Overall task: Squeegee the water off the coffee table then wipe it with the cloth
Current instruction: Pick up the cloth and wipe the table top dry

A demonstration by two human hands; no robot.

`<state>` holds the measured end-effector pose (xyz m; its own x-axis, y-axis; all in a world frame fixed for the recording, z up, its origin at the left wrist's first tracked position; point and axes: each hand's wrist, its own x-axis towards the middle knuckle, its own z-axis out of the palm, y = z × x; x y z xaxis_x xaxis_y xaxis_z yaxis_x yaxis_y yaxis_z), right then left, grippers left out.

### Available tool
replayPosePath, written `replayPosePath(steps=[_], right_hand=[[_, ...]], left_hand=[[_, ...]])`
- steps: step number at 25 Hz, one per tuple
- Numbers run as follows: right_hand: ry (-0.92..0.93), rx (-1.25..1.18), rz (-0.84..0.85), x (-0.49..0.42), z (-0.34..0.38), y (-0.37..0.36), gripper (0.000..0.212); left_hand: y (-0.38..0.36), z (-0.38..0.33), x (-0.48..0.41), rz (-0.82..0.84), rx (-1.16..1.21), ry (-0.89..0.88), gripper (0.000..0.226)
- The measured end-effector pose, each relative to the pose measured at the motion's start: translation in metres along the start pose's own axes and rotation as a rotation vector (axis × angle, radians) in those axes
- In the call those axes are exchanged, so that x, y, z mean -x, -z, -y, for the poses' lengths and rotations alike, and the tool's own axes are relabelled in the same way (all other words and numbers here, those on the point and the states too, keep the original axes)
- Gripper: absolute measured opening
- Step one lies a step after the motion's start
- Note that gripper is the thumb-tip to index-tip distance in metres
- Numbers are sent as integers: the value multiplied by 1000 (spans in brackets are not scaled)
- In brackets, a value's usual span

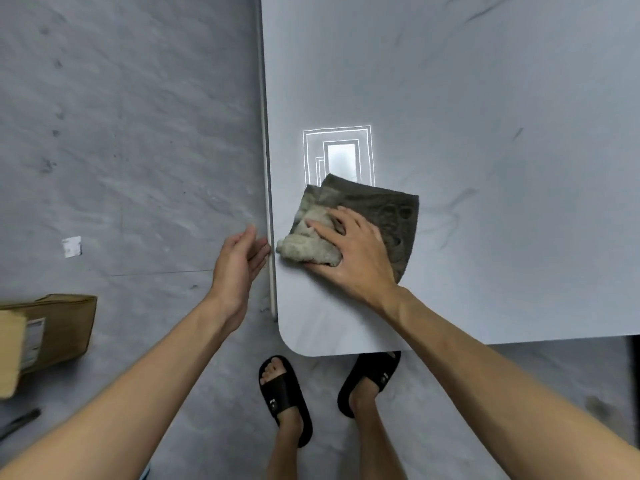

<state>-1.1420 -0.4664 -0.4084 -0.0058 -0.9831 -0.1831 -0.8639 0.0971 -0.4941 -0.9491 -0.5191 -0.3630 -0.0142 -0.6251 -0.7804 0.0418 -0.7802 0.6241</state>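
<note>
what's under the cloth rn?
The cloth lies on the coffee table near its left edge, with the right hand pressing on top. The tabletop beneath is covered, so any water there cannot be seen.

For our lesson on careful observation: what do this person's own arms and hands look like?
The left forearm and right forearm are bare, with no sleeves in view. The left hand and right hand wear no gloves, and no watch, ring or bracelet shows. Tendons stand out at the right wrist.
</note>
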Motion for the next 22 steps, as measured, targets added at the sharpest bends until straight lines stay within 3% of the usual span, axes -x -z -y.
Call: replayPosePath(steps=[6,9,12,17,22], right_hand=[[416,168,186,20,1,-6,59],[508,170,206,35,-6,-9,54],[524,163,222,46,-29,3,50],[299,198,200,91,-104,42,51],[-217,138,-83,154,-188,83,58]], left_hand=[[-11,10,8,-1,-127,-66,26],[-23,18,17,-85,-482,-152,48],[-37,32,31,-50,-812,-278,59],[-47,47,31,1,-1043,-257,65],[-58,45,29,-26,-1116,-248,66]])
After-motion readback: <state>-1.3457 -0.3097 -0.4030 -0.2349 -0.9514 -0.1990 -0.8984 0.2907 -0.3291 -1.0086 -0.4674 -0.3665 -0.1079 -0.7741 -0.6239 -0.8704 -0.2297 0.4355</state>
